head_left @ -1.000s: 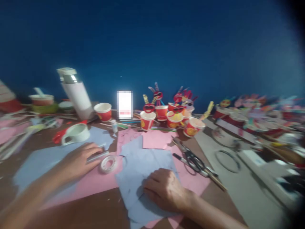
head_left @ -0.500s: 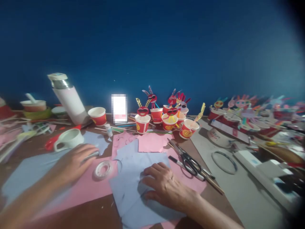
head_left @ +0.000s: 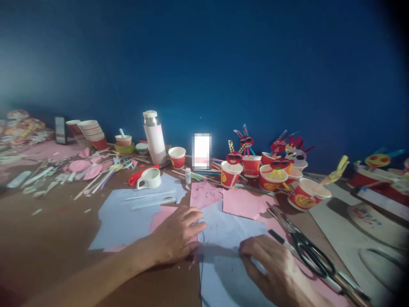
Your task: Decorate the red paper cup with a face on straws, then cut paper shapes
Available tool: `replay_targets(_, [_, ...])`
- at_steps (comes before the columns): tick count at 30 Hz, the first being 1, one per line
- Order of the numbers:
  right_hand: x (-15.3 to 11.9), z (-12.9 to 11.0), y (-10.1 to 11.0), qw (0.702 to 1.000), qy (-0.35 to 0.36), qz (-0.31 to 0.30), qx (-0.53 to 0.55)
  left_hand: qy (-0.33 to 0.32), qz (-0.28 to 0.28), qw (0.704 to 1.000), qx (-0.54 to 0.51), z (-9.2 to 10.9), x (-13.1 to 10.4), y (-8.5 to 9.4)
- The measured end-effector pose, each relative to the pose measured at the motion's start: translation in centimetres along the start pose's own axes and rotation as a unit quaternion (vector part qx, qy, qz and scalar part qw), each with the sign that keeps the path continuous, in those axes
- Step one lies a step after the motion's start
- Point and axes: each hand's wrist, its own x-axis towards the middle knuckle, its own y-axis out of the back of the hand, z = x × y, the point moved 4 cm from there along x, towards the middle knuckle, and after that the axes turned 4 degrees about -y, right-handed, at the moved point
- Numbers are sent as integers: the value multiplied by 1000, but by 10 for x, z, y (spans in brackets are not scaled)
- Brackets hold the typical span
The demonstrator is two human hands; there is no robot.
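Note:
My left hand [head_left: 179,233] reaches in over the edge between the pink paper and the blue sheet [head_left: 223,226], its fingers stretched out and slightly apart. What lies under its palm is hidden. My right hand [head_left: 275,262] rests on the same blue sheet, fingers bent downward and thumb apart from them, with blue paper showing in the gap. Just right of it lie a black marker [head_left: 279,238] and black-handled scissors [head_left: 306,249]. Thin whitish strips [head_left: 153,204] lie on another blue sheet [head_left: 118,221], to the left of my left hand.
Behind stand a light cup [head_left: 150,179], a white flask [head_left: 155,143], a small glue bottle [head_left: 188,175] and a blurred-out bright screen [head_left: 201,151]. Red paper cups [head_left: 231,175] with paper faces line the back right. Paper scraps [head_left: 79,166] and stacked cups [head_left: 92,132] lie left.
The view has turned left. My left hand has moved right from the whitish strips to where the tape roll lay; the roll is out of sight. My right hand's fingers are more bent.

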Motion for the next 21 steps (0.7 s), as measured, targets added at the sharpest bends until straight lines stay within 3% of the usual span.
replay_targets(4, [0,15,32,992,-66,110,-17,35,38,999,12,-15,-8,6])
replay_targets(8, [-14,35,66,940,-191,277,-63,73,28,997,4,-22,-12,5])
replay_targets(11, [-23,39,82,909,-204,352,-89,96,12,995,-1,-26,-14,-2])
replay_targets(13, [-18,33,80,936,-140,306,-105,101,-4,995,6,-29,-16,-5])
replay_targets(16, [-2,11,56,987,2,143,-73,93,-26,995,14,-32,-20,-2])
replay_targets(18, [5,-4,34,995,63,63,-36,88,-37,995,19,-35,-24,4])
replay_targets(21, [5,-21,-1,992,118,22,-21,99,-39,994,10,-39,-34,16])
